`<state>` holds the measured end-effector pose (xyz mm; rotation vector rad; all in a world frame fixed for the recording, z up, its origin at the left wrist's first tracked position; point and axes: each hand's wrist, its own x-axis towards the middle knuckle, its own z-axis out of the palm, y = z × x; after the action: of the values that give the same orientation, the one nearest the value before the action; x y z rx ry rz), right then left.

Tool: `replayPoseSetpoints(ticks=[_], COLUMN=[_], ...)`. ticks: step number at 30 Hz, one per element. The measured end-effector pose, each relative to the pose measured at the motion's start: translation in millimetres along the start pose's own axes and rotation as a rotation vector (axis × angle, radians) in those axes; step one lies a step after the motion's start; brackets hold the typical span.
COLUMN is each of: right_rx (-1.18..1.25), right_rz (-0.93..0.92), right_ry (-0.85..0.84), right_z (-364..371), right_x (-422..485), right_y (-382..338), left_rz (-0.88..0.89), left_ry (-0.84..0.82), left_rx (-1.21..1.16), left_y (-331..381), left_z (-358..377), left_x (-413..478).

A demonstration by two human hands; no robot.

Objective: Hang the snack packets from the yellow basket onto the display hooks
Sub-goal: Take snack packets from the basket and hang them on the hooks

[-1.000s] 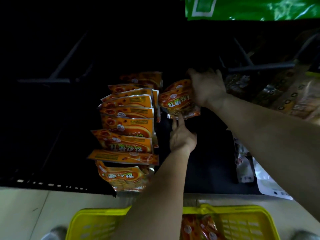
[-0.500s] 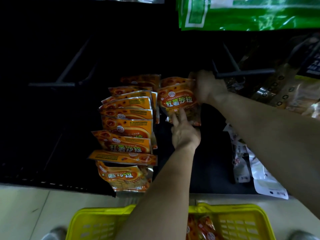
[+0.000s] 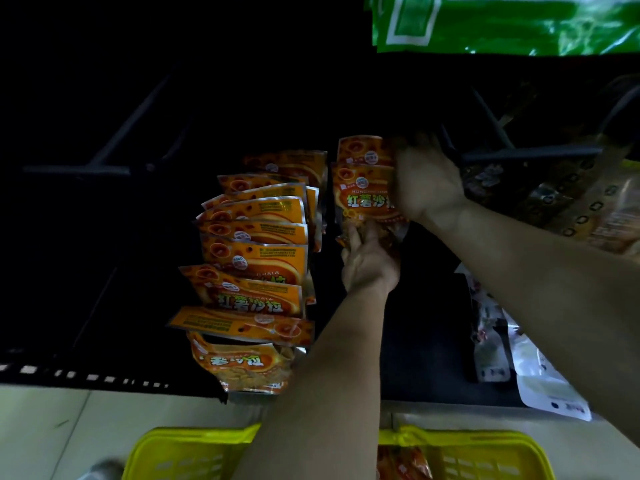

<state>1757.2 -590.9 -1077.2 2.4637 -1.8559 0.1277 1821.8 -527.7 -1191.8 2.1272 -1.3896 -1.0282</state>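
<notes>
Dark display rack (image 3: 114, 161) with hook arms — a row of orange snack packets (image 3: 254, 258) hangs on one hook. Pale floor (image 3: 52, 431) below — yellow basket (image 3: 180, 455) sits on it, orange packets inside.

A row of foil snack packets (image 3: 256, 258) hangs left of both hands' orange foil packet (image 3: 363, 188); the yellow plastic basket (image 3: 180, 455) sits below, nearest the person.

— What lies around the rack?

— A dark, dim display wall (image 3: 104, 81) with black metal bars (image 3: 79, 169) jutting out. Green signage (image 3: 502, 22) catches light at the top right.

— And below?

— A pale tiled floor (image 3: 45, 434) runs along the bottom, brighter than the shelving; a black base edge (image 3: 86, 377) meets it.
</notes>
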Motion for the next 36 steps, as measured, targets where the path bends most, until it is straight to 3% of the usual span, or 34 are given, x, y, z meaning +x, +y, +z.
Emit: replayPoseSetpoints(ticks=[10, 20, 27, 32, 36], right_rx=[0.165, 0.415, 0.378, 0.317, 0.278], right_rz=[-0.02, 0.022, 0.088, 0.082, 0.025], right_ry=[0.072, -0.157, -0.424, -0.702, -0.788], right_z=[-40.0, -60.6, -4.7, 49.6, 91.6], right_x=[-73.3, -256.4, -358.2, -388.9, -394.9], right_y=[8.6, 4.4, -3.3, -13.6, -22.7], left_rz=[0.038, 0.281, 0.121, 0.016, -0.039], left_ry=[-0.011, -0.039, -0.132, -0.233, -0.31], left_rx=[-0.035, 0.136, 0.352, 0.479, 0.486], left_y=[-4.9, -45.6, -131.6, -181.4, -209.2], left_z=[-17.6, -74.2, -74.8, -53.8, -39.9], left_x=[-90.1, -258.6, -320.8, -318.1, -297.8])
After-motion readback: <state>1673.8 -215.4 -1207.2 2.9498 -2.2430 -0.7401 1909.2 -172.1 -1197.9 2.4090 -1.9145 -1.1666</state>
